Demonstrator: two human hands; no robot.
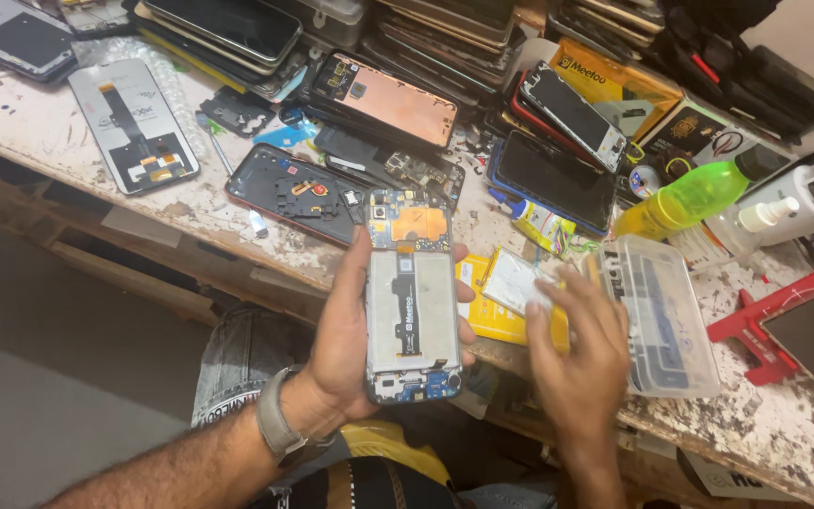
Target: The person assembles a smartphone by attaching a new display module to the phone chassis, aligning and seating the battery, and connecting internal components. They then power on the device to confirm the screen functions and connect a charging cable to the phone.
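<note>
I see my left hand (346, 344) at lower centre of the frame, fingers wrapped around an opened smartphone (413, 297) held upright with its back cover off; the thumb lies along the left edge and fingertips show at the right edge. The phone's inside shows an orange patch near the top, a black flex strip down the pale middle and a blue board at the bottom. A grey wristwatch (280, 432) sits on that wrist.

My right hand (577, 353) is just right of the phone, motion-blurred, fingers spread apart and reaching onto the bench edge. Its fingertips are at a flat silvery pouch (512, 280) that lies on a yellow packet (487, 316); I cannot tell whether they grip it or only touch it.

Just right of that hand stands a clear plastic parts box (675, 330). Further right, a red fixture (770, 320) lies at the frame's right edge. Above the box, a yellow-green bottle (685, 200) lies tilted, beside a white pump bottle (798, 209).

Above the held phone, a dark phone frame (294, 193) lies on the paint-speckled workbench (40, 132). In the upper left a display panel (134, 124) rests face down, its flex cable showing. Stacks of phone screens and housings (435, 38) crowd the top of the frame.
</note>
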